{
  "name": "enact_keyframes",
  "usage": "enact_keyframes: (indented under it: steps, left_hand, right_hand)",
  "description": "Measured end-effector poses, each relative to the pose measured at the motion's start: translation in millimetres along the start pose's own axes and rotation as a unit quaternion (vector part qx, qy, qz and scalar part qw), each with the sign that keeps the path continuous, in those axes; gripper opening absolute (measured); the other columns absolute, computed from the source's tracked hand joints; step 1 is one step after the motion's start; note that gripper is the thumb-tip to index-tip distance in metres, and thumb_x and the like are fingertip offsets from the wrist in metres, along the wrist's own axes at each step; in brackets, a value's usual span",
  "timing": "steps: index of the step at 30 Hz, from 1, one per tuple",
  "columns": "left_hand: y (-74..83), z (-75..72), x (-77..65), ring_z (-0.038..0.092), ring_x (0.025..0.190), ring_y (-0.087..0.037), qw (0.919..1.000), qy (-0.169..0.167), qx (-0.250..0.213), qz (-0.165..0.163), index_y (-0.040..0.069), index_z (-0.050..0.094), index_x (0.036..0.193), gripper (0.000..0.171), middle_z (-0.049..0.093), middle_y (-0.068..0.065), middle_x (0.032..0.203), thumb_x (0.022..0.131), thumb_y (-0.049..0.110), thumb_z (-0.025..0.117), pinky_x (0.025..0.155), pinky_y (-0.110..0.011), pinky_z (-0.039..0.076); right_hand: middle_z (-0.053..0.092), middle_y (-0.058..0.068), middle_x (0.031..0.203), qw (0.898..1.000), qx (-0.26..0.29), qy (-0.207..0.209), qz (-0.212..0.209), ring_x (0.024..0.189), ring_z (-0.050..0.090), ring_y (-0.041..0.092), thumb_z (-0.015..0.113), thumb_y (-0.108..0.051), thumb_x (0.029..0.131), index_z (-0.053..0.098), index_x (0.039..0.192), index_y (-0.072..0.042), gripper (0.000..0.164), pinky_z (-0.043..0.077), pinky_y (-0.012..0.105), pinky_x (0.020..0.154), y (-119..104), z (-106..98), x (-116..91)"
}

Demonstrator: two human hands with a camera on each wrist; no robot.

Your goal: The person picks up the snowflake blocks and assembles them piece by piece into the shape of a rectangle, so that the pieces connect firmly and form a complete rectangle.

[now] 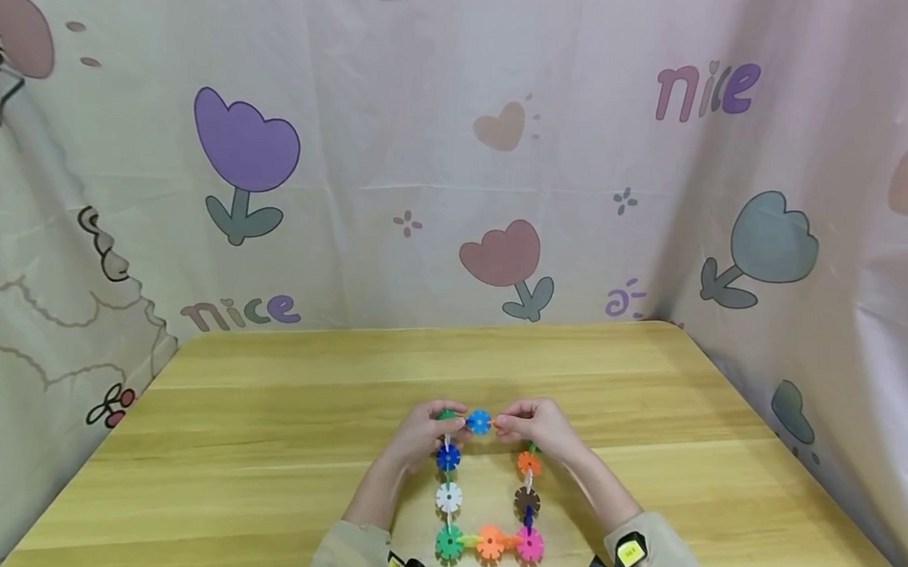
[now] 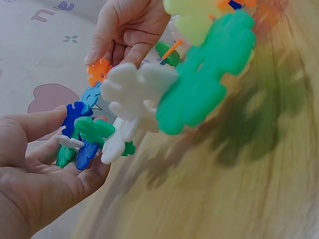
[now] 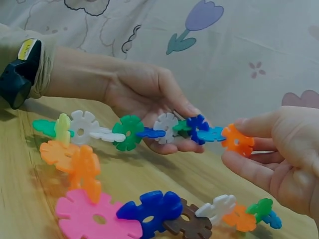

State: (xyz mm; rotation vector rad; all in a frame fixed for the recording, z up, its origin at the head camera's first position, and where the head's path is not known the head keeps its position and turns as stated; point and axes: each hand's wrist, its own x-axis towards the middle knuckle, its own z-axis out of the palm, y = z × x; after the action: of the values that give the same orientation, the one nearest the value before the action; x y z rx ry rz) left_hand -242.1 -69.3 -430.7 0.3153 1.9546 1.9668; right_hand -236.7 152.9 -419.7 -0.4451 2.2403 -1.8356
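Note:
Notched plastic snowflake discs, slotted together, form a chain in a roughly rectangular outline. At the far left corner my left hand (image 1: 419,435) grips the chain, thumb on a dark blue disc (image 3: 198,124), with green and white discs in the palm. A light blue disc (image 1: 479,422) spans between both hands. With thumb and fingers, my right hand (image 1: 542,428) pinches the orange disc (image 3: 238,142) at this end of the chain. The other end, a green disc (image 3: 260,206) and a blue disc (image 3: 272,220), lies below my right hand, apart from the orange one.
The near side holds a green disc (image 1: 449,542), an orange disc (image 1: 491,543) and a pink disc (image 1: 530,544). A brown disc (image 1: 526,501) is on the right side. The wooden table (image 1: 268,444) meets a printed cloth (image 1: 384,147) behind.

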Motion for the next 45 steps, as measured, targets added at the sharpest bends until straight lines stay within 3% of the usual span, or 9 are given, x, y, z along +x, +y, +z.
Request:
enact_keyframes:
  steps: [8, 14, 22, 28, 33, 37, 39, 42, 45]
  left_hand:
    - [4.6, -0.2, 1.4, 0.064, 0.085, -0.030, 1.0000, 0.007, -0.007, 0.000, -0.007, 0.053, 0.118, 0.033, 0.066, -0.019, 0.093, 0.091, 0.010, 0.057, 0.071, -0.032, 0.053]
    - [6.8, 0.5, 2.2, 0.064, 0.083, -0.030, 0.9998, 0.000, -0.019, 0.001, -0.008, 0.053, 0.117, 0.032, 0.066, -0.015, 0.091, 0.090, 0.008, 0.058, 0.072, -0.034, 0.053]
    - [4.5, -1.9, 0.8, 0.063, 0.092, -0.036, 0.9967, -0.066, 0.034, 0.032, -0.007, 0.054, 0.121, 0.035, 0.065, -0.019, 0.102, 0.091, 0.011, 0.056, 0.072, -0.035, 0.053]
    - [2.1, -0.9, 0.1, 0.062, 0.092, -0.038, 0.9943, -0.090, 0.026, 0.050, -0.009, 0.050, 0.125, 0.039, 0.064, -0.022, 0.103, 0.091, 0.011, 0.057, 0.074, -0.040, 0.054]
    - [-0.5, -0.5, 1.3, 0.061, 0.090, -0.037, 0.9940, -0.095, 0.023, 0.049, -0.008, 0.051, 0.124, 0.039, 0.061, -0.027, 0.103, 0.091, 0.012, 0.057, 0.073, -0.039, 0.054]
    - [-1.2, -0.5, 2.3, 0.061, 0.089, -0.037, 0.9941, -0.094, 0.021, 0.051, -0.007, 0.051, 0.124, 0.038, 0.060, -0.030, 0.102, 0.091, 0.010, 0.057, 0.073, -0.040, 0.054]
    - [-1.4, -0.1, 2.2, 0.062, 0.088, -0.036, 0.9943, -0.093, 0.020, 0.049, -0.007, 0.051, 0.125, 0.038, 0.060, -0.030, 0.102, 0.091, 0.009, 0.057, 0.073, -0.040, 0.054]
    - [-1.4, 0.8, 1.4, 0.062, 0.087, -0.034, 0.9943, -0.093, 0.022, 0.047, -0.007, 0.050, 0.125, 0.038, 0.060, -0.029, 0.100, 0.091, 0.008, 0.056, 0.073, -0.040, 0.054]
    - [-0.4, 2.0, 0.0, 0.062, 0.087, -0.034, 0.9940, -0.095, 0.023, 0.049, -0.009, 0.048, 0.126, 0.039, 0.060, -0.028, 0.101, 0.092, 0.008, 0.055, 0.074, -0.041, 0.054]
  right_hand:
    - [0.065, 0.020, 0.086, 0.999, 0.036, 0.016, -0.006, 0.080, 0.066, 0.033, 0.065, -0.009, 0.087, 0.061, 0.097, 0.016, 0.027, 0.053, 0.041, 0.075, -0.8, 3.6, 3.5]
    - [0.066, 0.018, 0.087, 0.999, 0.029, 0.033, -0.001, 0.082, 0.065, 0.037, 0.065, -0.010, 0.086, 0.061, 0.098, 0.014, 0.027, 0.053, 0.043, 0.076, -3.7, 3.1, 5.3]
    - [0.065, 0.022, 0.090, 1.000, 0.007, 0.003, 0.016, 0.079, 0.065, 0.034, 0.063, -0.011, 0.089, 0.059, 0.100, 0.013, 0.026, 0.053, 0.044, 0.075, -3.8, 0.8, 4.3]
    - [0.062, 0.028, 0.091, 1.000, 0.000, -0.008, 0.012, 0.078, 0.064, 0.036, 0.060, -0.011, 0.090, 0.059, 0.102, 0.013, 0.027, 0.053, 0.047, 0.073, -3.3, 2.5, 3.8]
    - [0.064, 0.020, 0.086, 0.996, -0.078, 0.037, -0.002, 0.075, 0.063, 0.031, 0.063, -0.018, 0.089, 0.061, 0.102, 0.008, 0.029, 0.055, 0.038, 0.068, -4.1, -3.6, 2.6]
    - [0.063, 0.010, 0.086, 0.981, -0.164, 0.104, -0.004, 0.075, 0.059, 0.022, 0.064, -0.017, 0.088, 0.064, 0.100, 0.003, 0.024, 0.051, 0.029, 0.065, -4.8, -17.4, 0.9]
    - [0.062, 0.005, 0.085, 0.972, -0.204, 0.118, 0.005, 0.075, 0.056, 0.017, 0.065, -0.015, 0.087, 0.064, 0.098, 0.001, 0.020, 0.049, 0.027, 0.064, -3.1, -25.8, -0.5]
    - [0.061, 0.004, 0.078, 0.966, -0.240, 0.091, 0.023, 0.067, 0.055, 0.014, 0.064, -0.013, 0.087, 0.064, 0.095, 0.002, 0.017, 0.048, 0.026, 0.058, 1.3, -37.3, -3.4]
    - [0.059, 0.006, 0.071, 0.971, -0.231, 0.039, 0.051, 0.057, 0.053, 0.015, 0.062, -0.014, 0.089, 0.062, 0.097, 0.004, 0.019, 0.046, 0.027, 0.049, 4.3, -42.7, -7.0]
